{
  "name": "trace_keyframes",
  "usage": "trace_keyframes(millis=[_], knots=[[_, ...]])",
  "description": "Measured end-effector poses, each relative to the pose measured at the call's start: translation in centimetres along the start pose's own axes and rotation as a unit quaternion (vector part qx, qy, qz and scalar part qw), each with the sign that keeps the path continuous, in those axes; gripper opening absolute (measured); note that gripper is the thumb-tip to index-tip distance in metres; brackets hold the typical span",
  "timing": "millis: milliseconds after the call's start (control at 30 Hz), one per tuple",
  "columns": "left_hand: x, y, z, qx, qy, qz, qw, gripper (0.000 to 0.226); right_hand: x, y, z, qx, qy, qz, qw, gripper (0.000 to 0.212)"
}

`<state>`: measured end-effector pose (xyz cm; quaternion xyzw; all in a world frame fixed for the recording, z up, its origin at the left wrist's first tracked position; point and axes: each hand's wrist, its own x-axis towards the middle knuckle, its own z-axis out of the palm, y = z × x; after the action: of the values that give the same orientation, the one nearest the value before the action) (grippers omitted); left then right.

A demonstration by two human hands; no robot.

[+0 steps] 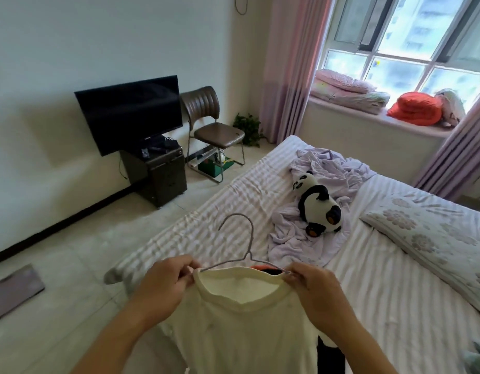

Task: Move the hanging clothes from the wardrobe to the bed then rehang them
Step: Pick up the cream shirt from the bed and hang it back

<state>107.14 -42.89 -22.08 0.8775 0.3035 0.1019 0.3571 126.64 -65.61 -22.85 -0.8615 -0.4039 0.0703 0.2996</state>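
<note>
Left hand (163,279) and right hand (311,287) each pinch the cream top's (239,327) neckline; wire hanger (241,238) hook points up, away from the person, shoulders level.

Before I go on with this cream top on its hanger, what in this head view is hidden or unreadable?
- Wardrobe: out of frame; nowhere in the head view.
- Wire hanger: its shoulders sit inside the cream top, under the left hand and right hand.
- Dark garment behind the collar: only an orange-black sliver shows.
- Cream top's hem: cut off by the bottom edge.
- Greenish item: cropped at the right corner.
</note>
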Motion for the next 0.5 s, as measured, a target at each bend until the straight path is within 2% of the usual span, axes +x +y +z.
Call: trace_keyframes(millis=[100,267,500], knots=[[-3.5,-1.0,-3.3,0.004,0.045,-0.028,0.999,0.019,0.1,-4.0,0.4,0.016,-0.015,-0.044,0.999,0.027],[-9.9,-2.4,-7.1,0.025,0.13,-0.095,0.987,0.018,0.6,-9.4,1.5,0.015,-0.084,-0.111,0.99,0.015],[-19.2,-2.6,-8.6,0.073,0.268,-0.209,0.938,0.016,1.2,-15.3,3.4,0.026,-0.2,-0.248,0.948,0.018]])
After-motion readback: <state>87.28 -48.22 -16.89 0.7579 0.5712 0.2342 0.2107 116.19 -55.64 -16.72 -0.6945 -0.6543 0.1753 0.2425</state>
